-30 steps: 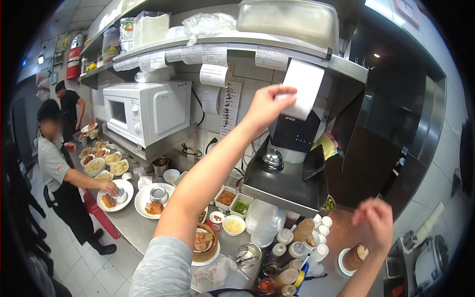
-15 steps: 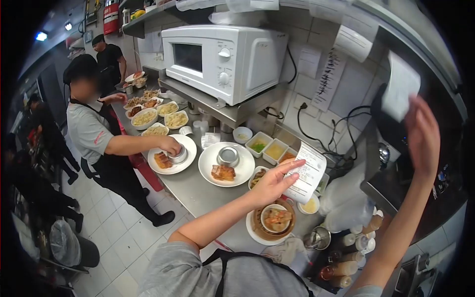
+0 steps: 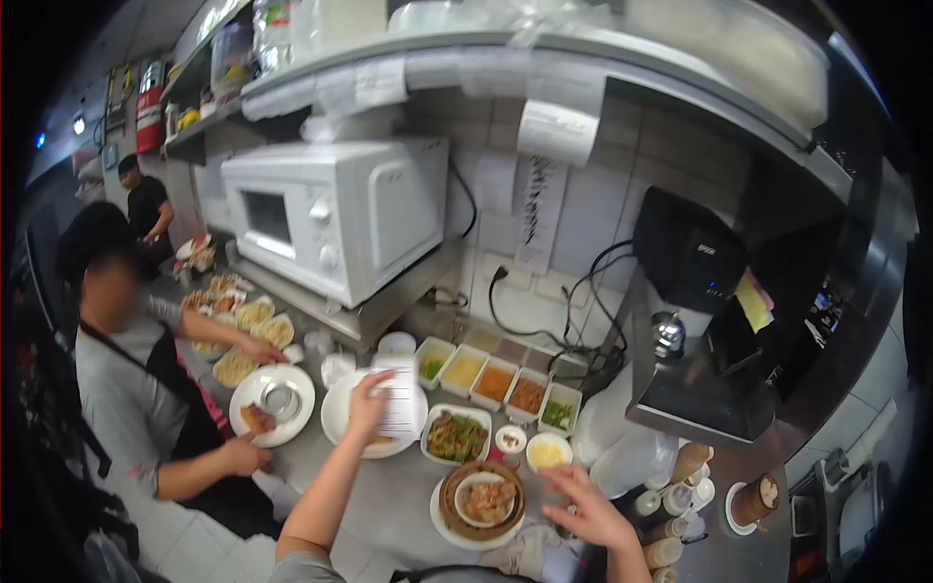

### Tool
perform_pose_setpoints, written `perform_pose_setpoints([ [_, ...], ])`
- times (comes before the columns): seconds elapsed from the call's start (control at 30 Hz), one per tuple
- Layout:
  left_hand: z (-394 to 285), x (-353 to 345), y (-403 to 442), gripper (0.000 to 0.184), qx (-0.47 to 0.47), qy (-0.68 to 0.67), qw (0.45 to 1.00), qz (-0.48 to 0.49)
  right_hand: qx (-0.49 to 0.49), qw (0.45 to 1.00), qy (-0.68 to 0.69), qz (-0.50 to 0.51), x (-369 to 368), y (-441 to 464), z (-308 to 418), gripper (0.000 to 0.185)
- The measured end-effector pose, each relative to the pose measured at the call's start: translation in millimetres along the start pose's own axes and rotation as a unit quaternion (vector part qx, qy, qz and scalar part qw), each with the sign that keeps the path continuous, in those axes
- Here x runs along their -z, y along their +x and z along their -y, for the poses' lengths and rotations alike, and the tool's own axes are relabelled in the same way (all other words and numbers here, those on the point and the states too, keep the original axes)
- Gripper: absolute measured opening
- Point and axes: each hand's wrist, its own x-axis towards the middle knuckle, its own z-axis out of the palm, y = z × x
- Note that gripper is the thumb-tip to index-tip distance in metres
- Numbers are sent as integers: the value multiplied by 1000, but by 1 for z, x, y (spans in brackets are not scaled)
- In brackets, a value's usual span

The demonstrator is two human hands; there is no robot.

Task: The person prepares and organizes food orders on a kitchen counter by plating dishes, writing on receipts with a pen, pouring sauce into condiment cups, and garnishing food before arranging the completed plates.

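My left hand (image 3: 367, 406) is closed on a printed paper receipt (image 3: 400, 400), held over a white plate (image 3: 335, 413) that it partly covers. Low on the right, my right hand (image 3: 591, 510) has its fingers apart and holds nothing. Its fingertips are just below a small white bowl of yellow food (image 3: 549, 453); I cannot tell whether they touch. Left of that hand, a bamboo steamer (image 3: 449, 505) with a bowl of food (image 3: 486, 499) in it stands on a white plate. A square dish of meat and greens (image 3: 457, 435) sits behind the steamer.
A co-worker (image 3: 126, 389) at the left handles a plate (image 3: 303, 384) with meat and a metal cup. A microwave (image 3: 335, 214) stands on a raised shelf. Garnish tubs (image 3: 496, 384) line the back. At right are a receipt printer (image 3: 692, 255), a bell (image 3: 668, 332) and sauce bottles (image 3: 675, 500).
My right hand has come down from a blurred white paper near the printer to the counter. My left hand and its receipt have shifted left over the plate. The view has turned right.
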Motion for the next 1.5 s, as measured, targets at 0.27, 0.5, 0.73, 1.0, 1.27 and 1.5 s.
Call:
perform_pose_setpoints([
  [0.27, 120, 112, 177, 36, -24, 294, 933, -207, -120, 988, 66, -66, -14, -48, -32, 36],
  [0.5, 185, 135, 224, 31, -142, 116, 980, -80, -197, 973, 43, -114, -36, -31, -7, 37],
  [0.73, 141, 143, 214, 36, -39, 133, 990, -7, -68, 989, -105, -80, 4, 25, 45, 39],
  [1.0, 168, 152, 241, 33, -59, 221, 973, 40, 246, 919, -135, -278, 128, 168, 173, 27],
  [1.27, 198, 154, 253, 39, -67, 237, 968, 41, 238, 922, 9, -304, 202, 243, 216, 34],
  [1.5, 173, 147, 246, 55, -31, 470, 877, 94, 228, 897, 96, -367, 235, 187, 188, 37],
])
